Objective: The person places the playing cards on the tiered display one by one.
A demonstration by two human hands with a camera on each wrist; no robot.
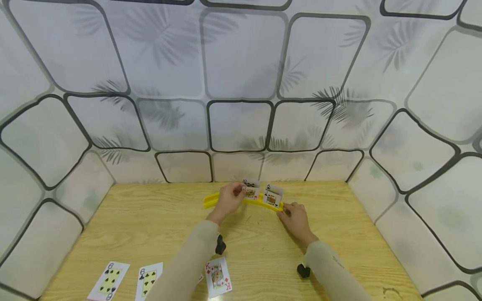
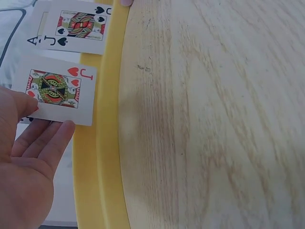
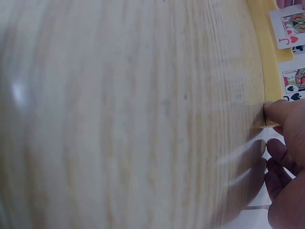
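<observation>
A curved yellow playing-card holder [image 1: 212, 201] lies on the table near the back wall. My left hand [image 1: 227, 200] pinches the jack of hearts [image 2: 55, 90] standing in it, thumb on the face and fingers behind. A ten [image 1: 251, 182] stands in back of that jack. To the right, the jack of spades [image 1: 272, 199] stands in the holder with an ace [image 2: 32, 41] partly hidden behind it. My right hand [image 1: 296, 219] grips the holder's right end, its thumb [image 3: 276, 110] against the front edge.
On the near part of the wooden table [image 1: 263, 255] lie the six of spades [image 1: 110, 281], the six of clubs [image 1: 149, 280] and the king of diamonds [image 1: 218, 276], all face up. My left sleeve [image 1: 188, 259] covers most of another card. Patterned walls [image 1: 241, 125] enclose the back and sides.
</observation>
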